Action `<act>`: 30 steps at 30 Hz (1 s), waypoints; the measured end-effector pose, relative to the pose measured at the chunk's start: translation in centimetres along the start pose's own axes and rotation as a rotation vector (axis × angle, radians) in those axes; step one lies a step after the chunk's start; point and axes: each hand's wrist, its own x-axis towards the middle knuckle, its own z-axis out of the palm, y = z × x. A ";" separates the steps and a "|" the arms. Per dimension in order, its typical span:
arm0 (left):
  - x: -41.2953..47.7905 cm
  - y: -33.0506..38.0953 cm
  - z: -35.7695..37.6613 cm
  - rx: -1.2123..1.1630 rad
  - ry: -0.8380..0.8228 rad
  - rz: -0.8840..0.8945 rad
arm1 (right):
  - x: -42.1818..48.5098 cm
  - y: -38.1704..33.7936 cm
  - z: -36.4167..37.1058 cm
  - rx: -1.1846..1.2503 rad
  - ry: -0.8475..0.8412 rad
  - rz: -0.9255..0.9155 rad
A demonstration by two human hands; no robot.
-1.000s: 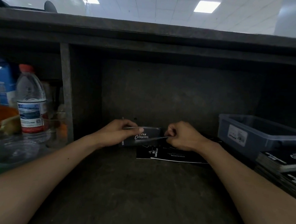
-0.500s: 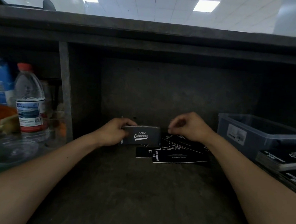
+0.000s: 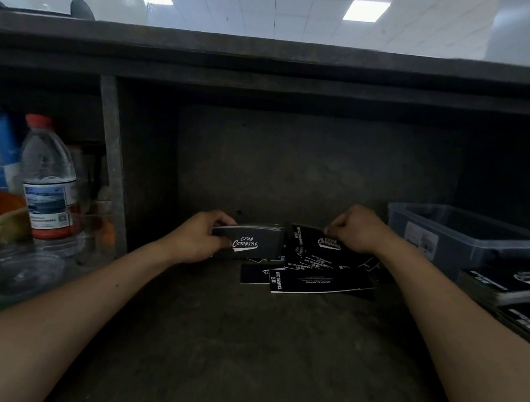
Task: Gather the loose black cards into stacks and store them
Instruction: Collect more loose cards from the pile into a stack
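While the left hand [image 3: 198,240] held a stack [image 3: 251,242] of black cards up on its edge at the back of the shelf [image 3: 247,341], its grip was closed round the stack's left end. The right hand [image 3: 354,229] was just beside it, and its grip pinched one card [image 3: 325,246] by the top edge. More loose cards [image 3: 314,281] lay flat in a messy pile under and in front of that hand, some on top of others.

The cards looked thin, light and smooth, so I think they would slide and fan out fast. It seemed best to hold a stack by both short ends and to lift one card by its edge.

A clear bin [image 3: 462,238] stood to the right, with neat stacks [image 3: 502,283] in front of it, cut off at the side. A bottle [image 3: 47,179] stood far to the left. The shelf was dark, so I could not count the cards or see inside the bin. The right fingertips were hidden.
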 end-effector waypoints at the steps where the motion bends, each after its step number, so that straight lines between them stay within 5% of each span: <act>1: 0.0 0.0 0.0 -0.012 -0.004 -0.012 | 0.3 0.1 -0.1 0.003 0.113 -0.019; 4: -0.2 0.4 0.1 -0.051 -0.013 -0.020 | 0.5 -0.5 0.0 0.224 0.246 -0.209; 8: -0.9 1.4 0.2 -0.046 -0.011 -0.016 | -0.9 -2.5 2.3 0.438 0.057 -0.400; 11: -1.1 1.4 0.2 0.016 -0.024 0.061 | -0.8 -3.1 4.2 0.437 -0.038 -0.394; 14: -0.9 0.9 0.1 0.020 -0.027 0.091 | 1.1 -2.1 3.6 0.567 0.200 -0.222; 17: -0.8 1.0 0.3 -0.044 -0.017 0.034 | 2.0 1.0 2.0 0.198 0.322 0.071; 21: -0.7 1.2 0.5 -0.087 -0.057 -0.012 | 1.1 3.4 3.0 -0.223 -0.134 0.099; 30: -0.5 0.6 1.3 0.055 0.078 0.083 | 0.1 -0.3 1.6 -0.242 -0.226 -0.037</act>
